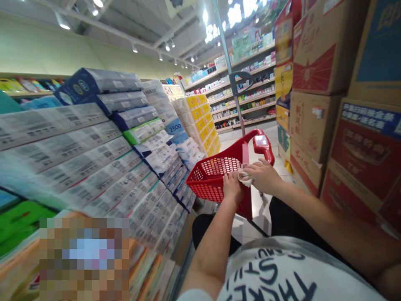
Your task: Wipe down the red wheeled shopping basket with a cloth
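Observation:
In front of me stands a red plastic shopping cart (216,165) with perforated sides, a red handle and a tall metal pole (239,113). My left hand (233,187) grips the cart's near rim, fingers curled over it. Just right of it, my right hand (265,173) holds a crumpled pale cloth (245,175) against the cart's edge, below the handle. The hands are close together, with the cloth between them. Part of the cloth is hidden by my right fingers.
Stacked packs of tissue paper (94,146) rise along the left, with yellow packs (203,121) beyond them. Cardboard boxes (316,121) are piled high on the right. Stocked shelves (225,96) line the back. Pale floor tiles (272,136) show behind the cart.

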